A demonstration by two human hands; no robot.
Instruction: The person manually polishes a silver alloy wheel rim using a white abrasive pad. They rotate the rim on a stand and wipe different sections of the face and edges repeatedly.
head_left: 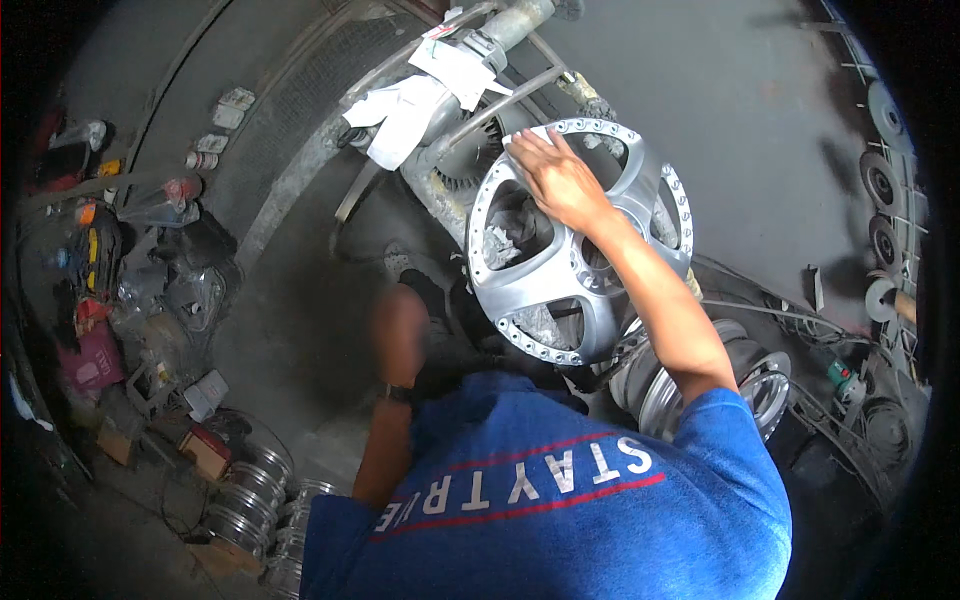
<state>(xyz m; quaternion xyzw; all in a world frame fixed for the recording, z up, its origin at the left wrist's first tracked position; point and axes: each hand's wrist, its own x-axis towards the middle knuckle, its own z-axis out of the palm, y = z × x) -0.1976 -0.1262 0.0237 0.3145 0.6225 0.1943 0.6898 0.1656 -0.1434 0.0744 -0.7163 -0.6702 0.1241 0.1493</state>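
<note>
A silver multi-spoke wheel face (pixel 520 287), with small holes around its edge, sits tilted in front of me. My right hand (pixel 563 183) lies flat on its upper part, fingers stretched out over the edge and a spoke. Lower left of the wheel, my left hand (pixel 400 325) is apart from it and smeared by motion, so its fingers cannot be made out. Through the wheel's openings some crumpled pale material (pixel 502 247) shows. Just beyond the wheel stands a worn metal pipe frame (pixel 508 98) with white sheets (pixel 405 118) draped over it.
Several wheel rims (pixel 245 505) are stacked at lower left, and more shiny rims (pixel 660 402) lie by my right elbow. Bags, bottles and parts (pixel 165 205) clutter the left side. Round discs (pixel 882 183) hang on a rack at far right, near a green power tool (pixel 846 378).
</note>
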